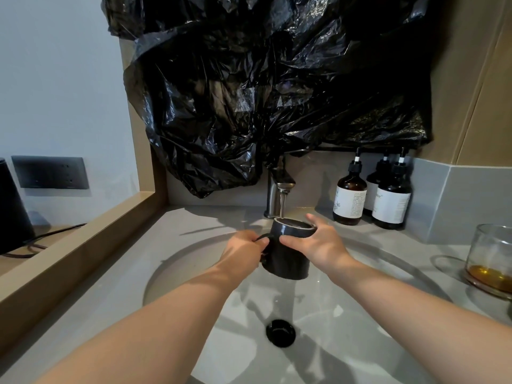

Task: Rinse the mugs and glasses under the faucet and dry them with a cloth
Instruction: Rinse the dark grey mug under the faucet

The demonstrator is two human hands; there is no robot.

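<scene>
A black mug (pixel 286 259) is held over the sink basin (pixel 194 261), tilted slightly, its rim right under the faucet (pixel 279 187). Water runs from the spout into the mug. My left hand (pixel 245 246) grips the mug's handle on its left side. My right hand (pixel 318 243) wraps the mug's upper right side, with the fingers over the rim. A clear glass (pixel 491 259) with a little amber liquid in the bottom stands on the counter at the right edge. No cloth is in view.
Three brown pump bottles (pixel 350 198) stand at the back right of the counter. A black drain (pixel 280 333) sits in the basin. Black plastic sheeting (pixel 263 92) covers the wall above the faucet. At the far left, a black kettle (pixel 11 212) and a wall socket (pixel 51 172) sit beyond a wooden ledge.
</scene>
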